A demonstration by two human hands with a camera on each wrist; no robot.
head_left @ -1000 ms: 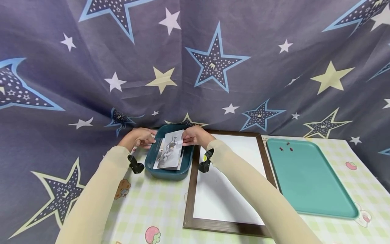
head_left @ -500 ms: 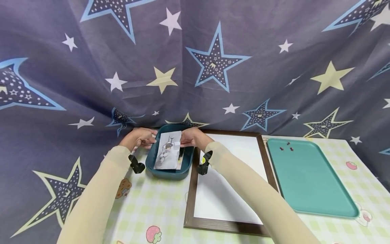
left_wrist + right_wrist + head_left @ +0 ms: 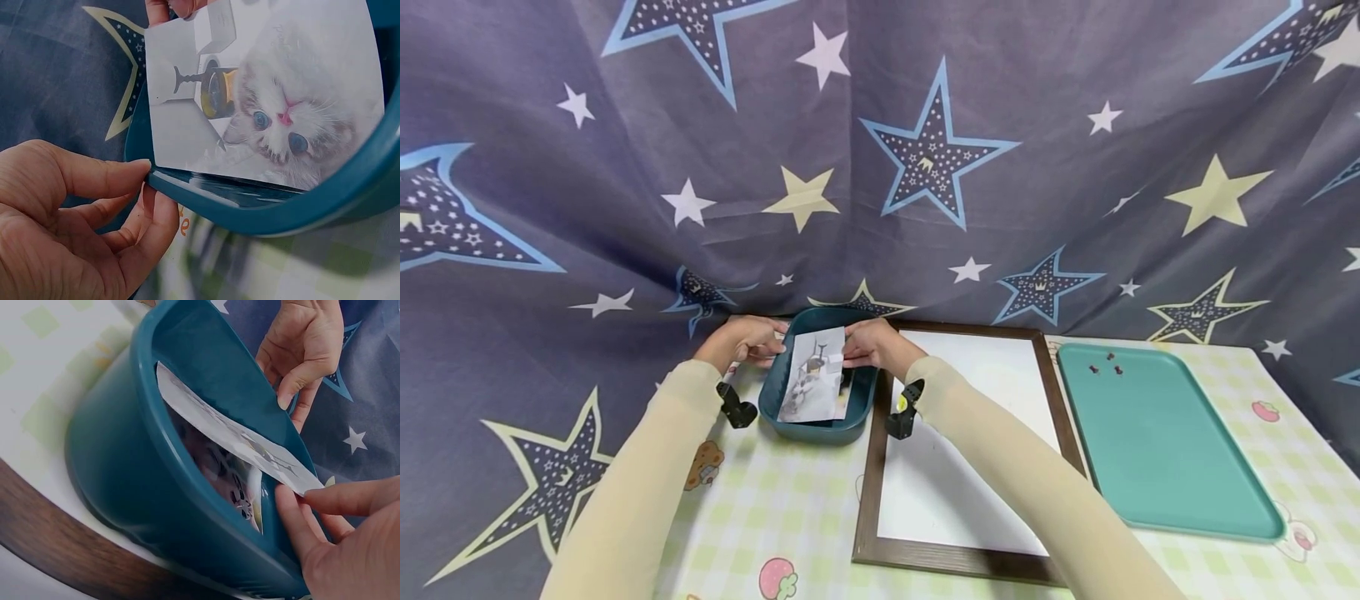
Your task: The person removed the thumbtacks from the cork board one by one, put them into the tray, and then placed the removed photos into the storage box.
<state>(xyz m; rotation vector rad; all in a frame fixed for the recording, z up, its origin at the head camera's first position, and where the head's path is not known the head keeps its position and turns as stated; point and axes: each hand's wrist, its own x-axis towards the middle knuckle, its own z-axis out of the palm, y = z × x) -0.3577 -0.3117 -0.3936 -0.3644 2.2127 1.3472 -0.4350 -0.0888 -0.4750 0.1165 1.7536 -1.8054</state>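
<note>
In the head view a dark teal plastic basin (image 3: 820,434) stands at the back of the table. My left hand (image 3: 747,339) pinches its left rim between thumb and fingers. A photo print of a white kitten (image 3: 294,87) slants across the basin's opening. By its far right corner, my right hand (image 3: 871,343) pinches the print between thumb and fingers. Seen edge-on in the right wrist view, the print's near end sits by the rim. Below it another colourful picture (image 3: 225,481) lies inside the basin, partly hidden.
Right of the basin lies a white board with a brown frame (image 3: 955,562), under my right forearm. Farther right is a turquoise tray (image 3: 1172,450) with a few small dark red pieces (image 3: 1109,364). A star-patterned curtain (image 3: 925,267) hangs behind the checked tablecloth (image 3: 820,508).
The kitten print has swung a little left, uncovering part of the picture beneath on the right. My right hand has shifted slightly left with it. My left hand stays at the rim.
</note>
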